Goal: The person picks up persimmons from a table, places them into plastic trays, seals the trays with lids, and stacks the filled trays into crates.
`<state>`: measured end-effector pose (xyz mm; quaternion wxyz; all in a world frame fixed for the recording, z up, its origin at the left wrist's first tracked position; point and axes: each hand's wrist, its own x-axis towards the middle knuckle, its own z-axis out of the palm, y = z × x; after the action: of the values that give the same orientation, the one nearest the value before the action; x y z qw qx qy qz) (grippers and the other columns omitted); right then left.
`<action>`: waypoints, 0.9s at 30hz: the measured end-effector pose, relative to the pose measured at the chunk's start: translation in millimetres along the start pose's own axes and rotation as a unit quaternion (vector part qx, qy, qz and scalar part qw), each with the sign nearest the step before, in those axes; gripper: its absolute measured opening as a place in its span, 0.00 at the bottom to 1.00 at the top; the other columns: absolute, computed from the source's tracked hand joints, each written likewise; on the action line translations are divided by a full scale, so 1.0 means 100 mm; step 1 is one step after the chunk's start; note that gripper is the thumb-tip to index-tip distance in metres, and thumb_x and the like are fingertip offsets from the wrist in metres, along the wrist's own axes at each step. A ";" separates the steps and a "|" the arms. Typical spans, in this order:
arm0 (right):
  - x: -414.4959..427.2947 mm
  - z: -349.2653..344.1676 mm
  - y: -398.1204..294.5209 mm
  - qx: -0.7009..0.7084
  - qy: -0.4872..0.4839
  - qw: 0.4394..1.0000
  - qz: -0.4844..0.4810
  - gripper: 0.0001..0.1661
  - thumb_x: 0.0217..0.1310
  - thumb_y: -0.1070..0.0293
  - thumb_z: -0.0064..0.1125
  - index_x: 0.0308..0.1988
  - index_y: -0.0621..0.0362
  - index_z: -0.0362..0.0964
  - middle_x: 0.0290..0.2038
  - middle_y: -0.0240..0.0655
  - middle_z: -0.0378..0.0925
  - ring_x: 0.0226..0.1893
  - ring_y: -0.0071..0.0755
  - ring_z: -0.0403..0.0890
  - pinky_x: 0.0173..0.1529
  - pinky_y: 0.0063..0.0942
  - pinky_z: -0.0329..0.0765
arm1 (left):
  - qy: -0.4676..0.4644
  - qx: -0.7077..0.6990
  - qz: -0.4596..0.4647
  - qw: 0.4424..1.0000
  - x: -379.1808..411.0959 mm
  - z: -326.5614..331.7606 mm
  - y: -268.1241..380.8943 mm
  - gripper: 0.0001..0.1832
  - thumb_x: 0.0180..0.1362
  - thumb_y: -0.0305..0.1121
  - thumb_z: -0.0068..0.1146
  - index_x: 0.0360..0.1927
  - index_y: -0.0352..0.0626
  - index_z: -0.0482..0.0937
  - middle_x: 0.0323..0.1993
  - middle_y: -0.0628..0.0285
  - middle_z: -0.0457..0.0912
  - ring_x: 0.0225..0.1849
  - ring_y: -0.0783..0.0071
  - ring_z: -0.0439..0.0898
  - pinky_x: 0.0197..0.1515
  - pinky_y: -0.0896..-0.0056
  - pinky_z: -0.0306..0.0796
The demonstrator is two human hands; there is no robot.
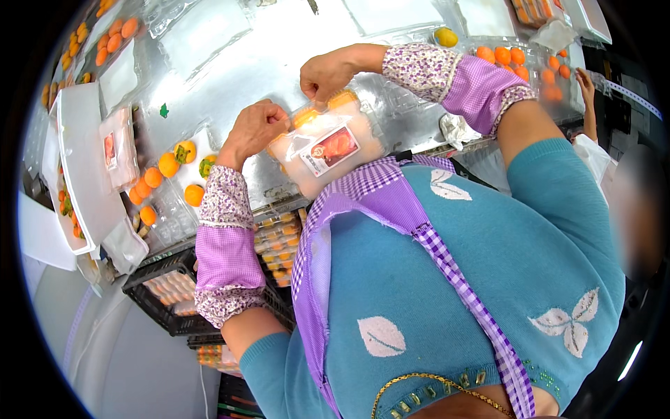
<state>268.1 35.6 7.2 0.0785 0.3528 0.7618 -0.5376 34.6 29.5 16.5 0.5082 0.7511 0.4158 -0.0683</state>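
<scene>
A clear plastic package of orange fruit (345,136), with a white padded sheet over the fruit and a printed label on its front, lies at the table's near edge against the apron. My left hand (257,128) pinches the package's upper left edge. At its upper rim, my right hand (327,73) has its fingers closed on the clear film or lid edge. Orange fruit shows just below the right fingertips. What exactly the fingertips hold is partly hidden by the hands.
Loose persimmons (168,164) lie on trays at the left, beside a white foam box (78,167) and another labelled package (118,149). Crumpled white tissue (458,130) lies at the right edge. Black crates (162,298) stand below. Another person's hand (586,86) is at far right.
</scene>
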 end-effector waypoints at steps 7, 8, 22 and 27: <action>-0.14 0.07 0.12 0.152 0.025 0.988 -0.016 0.09 0.54 0.67 0.60 0.29 0.62 0.78 0.23 0.27 0.74 0.24 0.20 0.70 0.30 0.24 0.68 | -0.018 -0.050 0.007 0.999 -0.05 -0.04 0.06 0.12 0.53 0.37 0.62 0.29 0.37 0.83 0.29 0.63 0.77 0.31 0.73 0.75 0.37 0.72 0.70; -0.16 0.11 0.12 0.164 0.058 0.985 -0.003 0.10 0.56 0.66 0.58 0.31 0.62 0.78 0.24 0.27 0.75 0.25 0.20 0.71 0.30 0.24 0.68 | -0.011 -0.046 0.008 0.999 -0.06 -0.04 0.01 0.11 0.53 0.37 0.62 0.29 0.37 0.82 0.29 0.63 0.76 0.31 0.73 0.74 0.37 0.72 0.70; -0.30 0.53 0.29 0.336 0.301 0.886 0.105 0.18 0.64 0.59 0.56 0.42 0.65 0.76 0.33 0.33 0.77 0.29 0.22 0.73 0.34 0.22 0.74 | 0.093 -0.083 -0.025 0.992 -0.28 0.02 -0.35 0.09 0.54 0.33 0.60 0.31 0.37 0.82 0.27 0.66 0.76 0.29 0.78 0.72 0.33 0.74 0.68; -0.32 0.49 0.16 0.299 0.317 0.896 0.086 0.16 0.63 0.61 0.56 0.36 0.64 0.76 0.28 0.31 0.76 0.27 0.21 0.72 0.32 0.23 0.72 | 0.104 -0.129 -0.022 0.986 -0.30 0.07 -0.43 0.11 0.55 0.35 0.60 0.31 0.36 0.82 0.27 0.64 0.76 0.28 0.76 0.73 0.33 0.73 0.68</action>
<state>288.8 -19.1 -9.7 -0.2304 0.5760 0.5162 -0.5905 -12.4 13.2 -1.5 0.5530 0.6730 0.4883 0.0526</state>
